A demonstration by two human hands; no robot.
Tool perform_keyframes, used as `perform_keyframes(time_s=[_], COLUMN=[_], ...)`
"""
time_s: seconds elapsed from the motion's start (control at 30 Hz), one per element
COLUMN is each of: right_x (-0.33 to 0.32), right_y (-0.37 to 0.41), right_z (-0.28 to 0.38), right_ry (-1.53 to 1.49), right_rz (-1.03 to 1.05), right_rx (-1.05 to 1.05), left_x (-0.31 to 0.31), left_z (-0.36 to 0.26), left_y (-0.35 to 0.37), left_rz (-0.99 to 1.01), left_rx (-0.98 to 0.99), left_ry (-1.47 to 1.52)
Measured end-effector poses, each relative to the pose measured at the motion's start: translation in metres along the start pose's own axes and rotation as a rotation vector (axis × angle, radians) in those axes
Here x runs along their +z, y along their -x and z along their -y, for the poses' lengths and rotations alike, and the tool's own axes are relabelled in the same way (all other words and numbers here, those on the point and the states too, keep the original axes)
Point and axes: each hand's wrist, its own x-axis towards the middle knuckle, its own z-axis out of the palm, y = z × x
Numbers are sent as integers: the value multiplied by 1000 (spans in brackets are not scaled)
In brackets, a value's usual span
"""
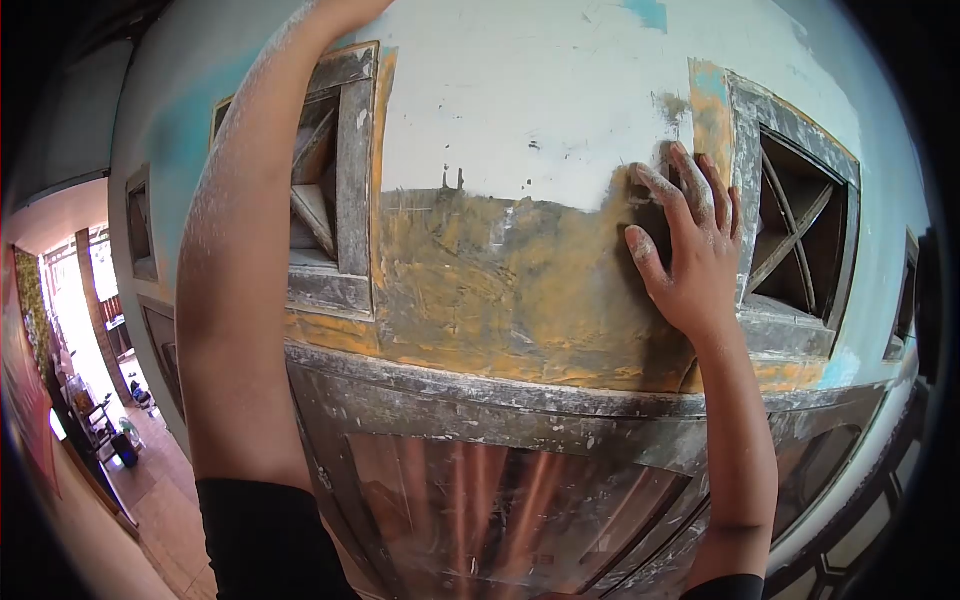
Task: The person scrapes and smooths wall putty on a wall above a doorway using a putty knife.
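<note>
My right hand (695, 235) is open, its fingers spread against the wall (490, 110) just left of the right-hand vent frame (845, 270). White dust coats its fingertips and knuckles. My left arm (245, 250) reaches up past the left vent frame (355, 180), dusty along the forearm. Only the base of my left hand (350, 10) shows at the top edge; its fingers are out of view. Between the two vents, the wall is white above and patchy ochre and grey-brown below, with scrapes and dark chips.
Below runs a worn wooden ledge (500, 390) with flaking paint, over a glass pane (480, 500) that has reddish streaks behind it. Turquoise patches (185, 130) mark the wall. At far left a bright doorway (85, 300) opens beside a tiled floor (165, 490).
</note>
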Motion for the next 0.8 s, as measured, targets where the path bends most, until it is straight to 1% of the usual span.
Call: perform_keyframes(time_s=[0.07, 0.13, 0.27, 0.33, 0.37, 0.43, 0.5, 0.53, 0.6, 0.63, 0.67, 0.73, 0.77, 0.8], right_x=[-1, -1, -2, -1, -1, -1, -2, -2, -2, -2, -2, -2, -2, -2], right_y=[0, -1, 0, 1, 1, 0, 2, 4, 3, 5, 7, 7, 7, 7], right_z=[0, 0, 0, 0, 0, 0, 1, 3, 6, 7, 8, 9, 9, 9], right_ry=[-5, -9, -19, -22, -24, -31, -40, -42, -29, -28, -15, -3, -7, -8], right_rz=[6, 1, -1, -3, -11, -16, -18, -18, -14, -15, -5, 4, 7, 10], right_rx=[1, 3, 9, 11, 8, 10, 23, 25, 37, 30, 28, 29, 32, 36], left_x=[10, 25, 26, 24, 16, -1, 7, 1, 0, -3, -1, 7, 10, 6], left_z=[6, 13, 1, -2, -8, -16, 20, 10, -14, -27, -29, -32, -35, -47], left_y=[-23, -40, -38, -33, -16, 21, 30, 49, 90, 96, 93, 85, 78, 72], left_rz=[25, -174, -119, -22, -20, 129, 133, 134, 62, 120, 110, 42, 43, 68], left_rx=[12, 0, -31, 29, 30, 72, 185, 187, 254, 193, 190, 291, 293, 175], left_ry=[12, -32, 5, 23, 23, 28, -3, -6, -182, -223, -223, -274, -275, -220])
